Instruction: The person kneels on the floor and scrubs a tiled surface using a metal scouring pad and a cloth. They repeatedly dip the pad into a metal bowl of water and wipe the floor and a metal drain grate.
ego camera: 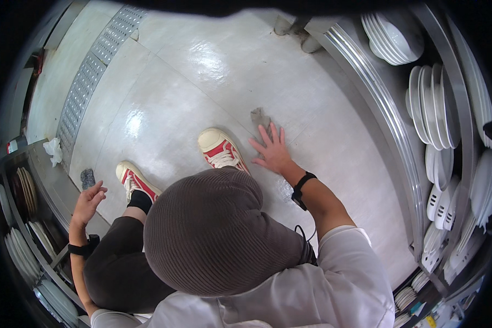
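My right hand (272, 151) is spread wide over the pale floor (332, 135), with nothing in it. Just beyond its fingers lies a flat grey-brown scrap or cloth (260, 116), partly hidden by them. Whether the fingers touch it, I cannot tell. On the other side, my left hand (89, 203) hangs loosely curled with thumb and forefinger a little apart, and no object shows in it. Its fingertips are near a dark grey scouring pad (88, 178) on the floor. Brown ribbed fabric (201, 238) fills the middle and hides part of the floor.
Steel shelving (397, 123) on the right holds stacked white plates (430, 106) and bowls (391, 37). A rack (45, 262) at left holds more plates (22, 252). Crumpled white plastic (53, 151) lies near a perforated metal drain cover (82, 82). Metal legs (285, 25) stand at the top.
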The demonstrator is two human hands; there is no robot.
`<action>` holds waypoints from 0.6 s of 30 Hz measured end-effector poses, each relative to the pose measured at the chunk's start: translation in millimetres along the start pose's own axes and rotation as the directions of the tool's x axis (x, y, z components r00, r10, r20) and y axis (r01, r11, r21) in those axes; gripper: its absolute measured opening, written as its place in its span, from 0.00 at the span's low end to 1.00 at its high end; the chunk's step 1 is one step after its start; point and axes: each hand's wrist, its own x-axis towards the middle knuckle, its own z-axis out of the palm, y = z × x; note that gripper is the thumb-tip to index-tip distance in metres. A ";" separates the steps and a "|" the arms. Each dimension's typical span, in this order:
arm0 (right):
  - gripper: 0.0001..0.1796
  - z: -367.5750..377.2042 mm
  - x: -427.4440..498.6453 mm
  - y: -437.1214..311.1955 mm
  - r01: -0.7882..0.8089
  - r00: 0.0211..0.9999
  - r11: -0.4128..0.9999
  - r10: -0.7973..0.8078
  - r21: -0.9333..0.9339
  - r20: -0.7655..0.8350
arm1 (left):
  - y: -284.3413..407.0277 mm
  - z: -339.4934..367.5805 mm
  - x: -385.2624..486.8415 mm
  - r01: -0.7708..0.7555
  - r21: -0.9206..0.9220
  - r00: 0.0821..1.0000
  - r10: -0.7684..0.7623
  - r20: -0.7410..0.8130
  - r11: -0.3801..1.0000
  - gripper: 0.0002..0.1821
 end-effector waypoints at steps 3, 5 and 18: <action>0.39 0.5 52.2 -3.1 -0.035 0.994 0.999 0.034 0.001 -0.101 | -0.9 -0.2 1.4 0.019 0.019 1.000 -0.019 0.011 1.000 0.28; 0.37 -1.1 87.1 8.0 -0.071 0.986 0.997 0.067 -0.021 -0.150 | -0.2 -0.2 1.2 0.034 0.048 0.999 -0.034 0.013 0.998 0.28; 0.24 -34.7 230.3 143.1 -0.336 0.861 0.940 0.335 0.065 -0.384 | -12.6 8.4 -12.8 0.156 0.060 0.988 -0.157 0.014 0.986 0.27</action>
